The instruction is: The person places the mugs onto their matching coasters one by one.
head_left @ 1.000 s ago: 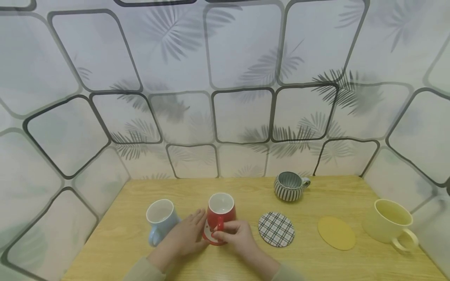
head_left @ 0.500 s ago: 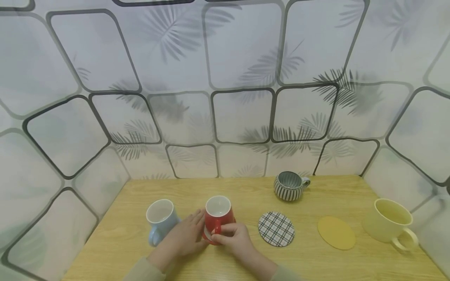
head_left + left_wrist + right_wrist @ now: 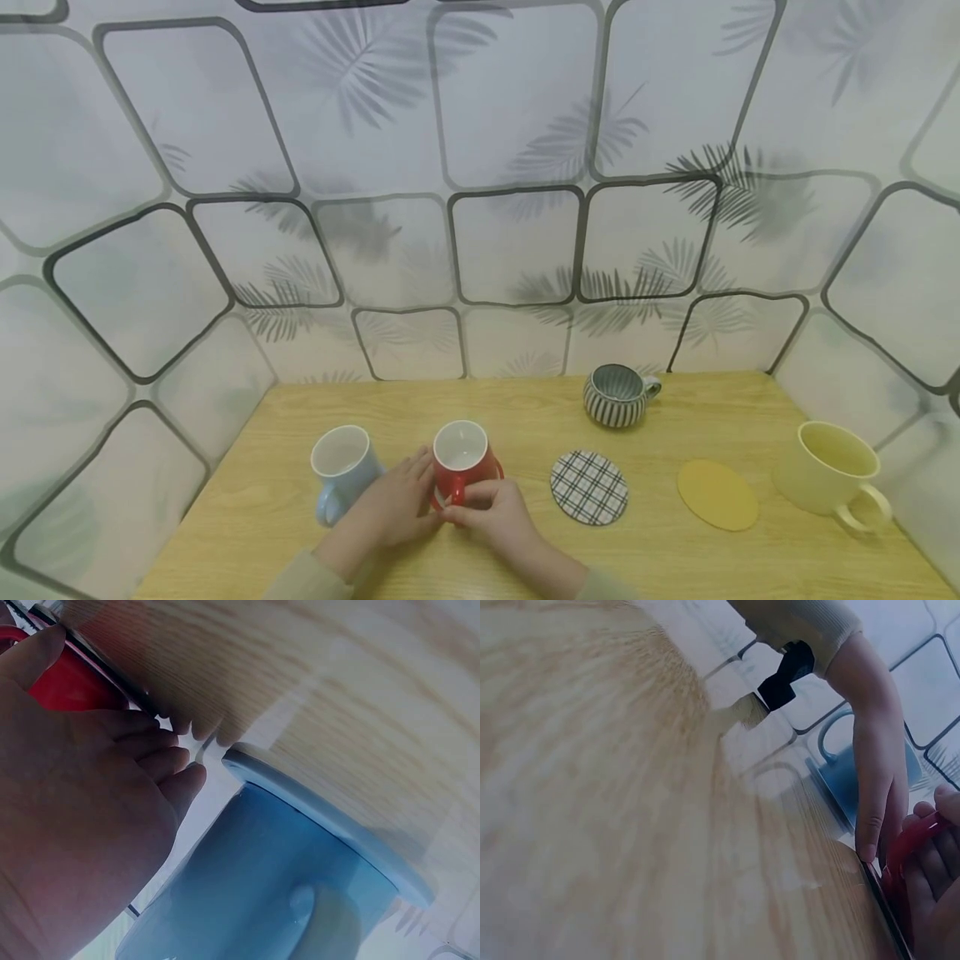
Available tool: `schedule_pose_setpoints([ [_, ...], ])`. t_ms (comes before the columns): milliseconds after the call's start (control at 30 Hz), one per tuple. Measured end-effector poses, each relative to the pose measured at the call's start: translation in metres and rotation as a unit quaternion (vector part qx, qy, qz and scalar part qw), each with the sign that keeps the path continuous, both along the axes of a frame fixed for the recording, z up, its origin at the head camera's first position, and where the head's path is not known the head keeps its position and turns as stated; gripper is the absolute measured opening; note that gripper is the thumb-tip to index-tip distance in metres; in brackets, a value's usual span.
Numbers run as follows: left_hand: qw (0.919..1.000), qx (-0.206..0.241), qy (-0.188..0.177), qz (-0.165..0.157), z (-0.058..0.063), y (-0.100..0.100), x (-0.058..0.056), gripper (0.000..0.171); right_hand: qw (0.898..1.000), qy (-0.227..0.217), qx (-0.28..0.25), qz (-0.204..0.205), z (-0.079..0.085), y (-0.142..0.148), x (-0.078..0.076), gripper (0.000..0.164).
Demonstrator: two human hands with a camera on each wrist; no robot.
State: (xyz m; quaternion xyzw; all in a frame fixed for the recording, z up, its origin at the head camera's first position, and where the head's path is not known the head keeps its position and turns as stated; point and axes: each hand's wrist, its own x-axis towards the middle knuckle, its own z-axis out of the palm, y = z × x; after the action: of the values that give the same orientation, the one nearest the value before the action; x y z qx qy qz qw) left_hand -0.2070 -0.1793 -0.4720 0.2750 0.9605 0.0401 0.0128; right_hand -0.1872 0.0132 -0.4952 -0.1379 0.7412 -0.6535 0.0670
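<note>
Near the middle of the table a red mug (image 3: 460, 467) with a white inside stands on a round red-rimmed coaster (image 3: 500, 471), which it mostly covers. The fingers and thumb of my right hand (image 3: 501, 515) pinch the mug's handle, which points toward me. My left hand (image 3: 399, 502) lies flat at the left of the mug, fingers extended; its thumb touches the coaster's edge in the left wrist view. Just left of that hand is a light blue mug (image 3: 347, 475), standing on a blue coaster (image 3: 322, 821) in the left wrist view.
To the right lie a black-and-white checked coaster (image 3: 588, 488) and a yellow coaster (image 3: 717, 495). Behind them stands a striped grey cup (image 3: 615, 400); a yellow mug (image 3: 821, 471) is at the far right. Patterned walls (image 3: 517, 250) enclose the wooden table (image 3: 652, 550).
With its handle pinched by my right hand, the red mug has shifted slightly left and toward me. More of the coaster's right rim shows. My left hand has stayed put.
</note>
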Motion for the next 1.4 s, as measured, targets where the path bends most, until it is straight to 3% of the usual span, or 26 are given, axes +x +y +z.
schedule_pose_setpoints([
  [333, 0.9999, 0.006, 0.009, -0.004, -0.001, -0.001, 0.000, 0.078, 1.000, -0.022, 0.001, 0.000, 0.007, -0.001, 0.003, 0.019],
  [600, 1.0000, 0.002, 0.002, 0.004, -0.002, -0.001, -0.001, 0.080, 0.999, -0.020, 0.032, 0.002, 0.011, -0.002, 0.009, 0.018],
  [1067, 0.9999, 0.011, -0.007, 0.010, 0.001, 0.002, 0.000, 0.080, 0.998, -0.038, -0.014, 0.038, 0.015, 0.001, 0.012, 0.018],
  [1400, 0.9998, 0.017, -0.005, 0.013, 0.005, 0.002, 0.002, 0.077, 0.998, -0.031, -0.011, 0.062, 0.017, 0.007, 0.011, 0.021],
])
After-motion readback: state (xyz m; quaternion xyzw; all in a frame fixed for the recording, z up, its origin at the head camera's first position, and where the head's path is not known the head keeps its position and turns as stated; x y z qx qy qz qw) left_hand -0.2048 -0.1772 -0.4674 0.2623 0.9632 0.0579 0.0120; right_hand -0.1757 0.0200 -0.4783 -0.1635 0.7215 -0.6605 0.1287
